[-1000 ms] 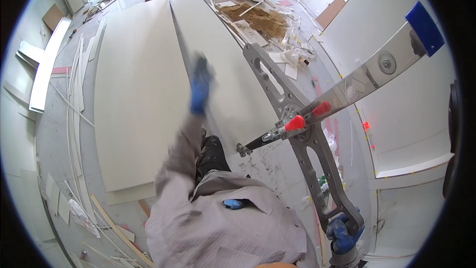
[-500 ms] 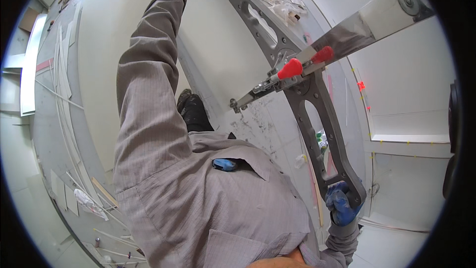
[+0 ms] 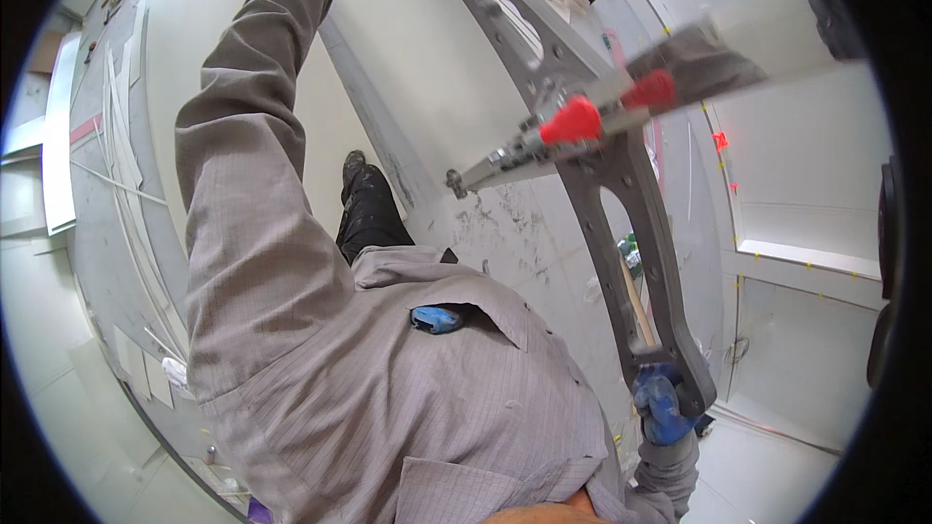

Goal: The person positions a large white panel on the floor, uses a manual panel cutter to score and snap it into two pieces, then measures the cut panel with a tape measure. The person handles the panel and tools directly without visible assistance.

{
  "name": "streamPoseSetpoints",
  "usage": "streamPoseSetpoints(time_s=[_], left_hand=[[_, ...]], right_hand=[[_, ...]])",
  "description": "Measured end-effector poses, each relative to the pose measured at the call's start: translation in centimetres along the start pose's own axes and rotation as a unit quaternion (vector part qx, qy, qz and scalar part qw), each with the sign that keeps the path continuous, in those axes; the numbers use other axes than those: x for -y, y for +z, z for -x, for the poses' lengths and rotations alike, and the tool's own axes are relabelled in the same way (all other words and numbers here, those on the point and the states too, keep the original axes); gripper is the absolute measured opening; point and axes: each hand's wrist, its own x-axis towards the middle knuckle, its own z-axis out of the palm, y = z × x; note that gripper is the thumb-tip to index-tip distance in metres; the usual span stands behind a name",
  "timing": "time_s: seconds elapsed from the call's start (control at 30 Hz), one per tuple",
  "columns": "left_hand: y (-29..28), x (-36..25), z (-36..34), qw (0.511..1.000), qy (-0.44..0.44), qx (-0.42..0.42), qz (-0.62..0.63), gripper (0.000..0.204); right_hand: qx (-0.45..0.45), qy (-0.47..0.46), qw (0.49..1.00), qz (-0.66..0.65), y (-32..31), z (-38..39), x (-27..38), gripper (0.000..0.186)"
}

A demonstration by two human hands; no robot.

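At right, gripped bottom end of long, slotted grey metal frame (image 3: 621, 163) with blue-gloved right hand (image 3: 663, 406), frame cropped at top. Held grey-sleeved left arm (image 3: 248, 126) out past upper edge, with left hand cut off; could not tell its state. Caught two red, bulb-shaped lever grips (image 3: 571, 121) at frame's middle only as blur.

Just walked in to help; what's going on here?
Someone in a grey shirt holds the near end of a metal frame with the gloved right grip. A shiny bar crosses it, with a red handle at the crossing. The left grip is out of view, its arm stretched forward. A pale board lies on the floor.
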Motion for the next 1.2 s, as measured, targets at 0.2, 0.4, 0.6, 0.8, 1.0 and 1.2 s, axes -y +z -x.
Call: streamPoseSetpoints(time_s=[0.2, 0.4, 0.6, 0.8, 1.0, 1.2], left_hand=[[1.7, 0.2, -1.0, 0.999, 0.007, 0.018, 0.034, 0.060], [4.0, 4.5, -8.1, 0.996, -0.014, 0.025, 0.082, 0.056], [-1.3, 7.6, -17.3, 0.982, -0.124, 0.002, 0.143, 0.072], [-2.7, 10.5, -21.0, 0.970, -0.059, -0.005, 0.234, 0.058], [-6.2, 17.3, -28.2, 0.913, -0.033, 0.021, 0.407, 0.040], [-8.4, 21.6, -32.3, 0.945, 0.020, 0.125, 0.301, 0.036]], right_hand=[[0.014, -0.020, 0.998, -0.062, 2.8, -5.5, 2.1, 0.034], [0.026, -0.016, 0.997, -0.070, 5.3, -12.7, 4.4, 0.025], [0.020, -0.028, 0.998, -0.049, 9.7, -19.2, 7.1, 0.015], [0.010, -0.056, 0.998, -0.036, 16.3, -28.7, 11.2, 0.010], [0.063, -0.113, 0.983, -0.130, 24.0, -39.9, 16.5, 0.023], [0.050, -0.057, 0.988, -0.135, 30.9, -49.1, 19.4, 0.018]])
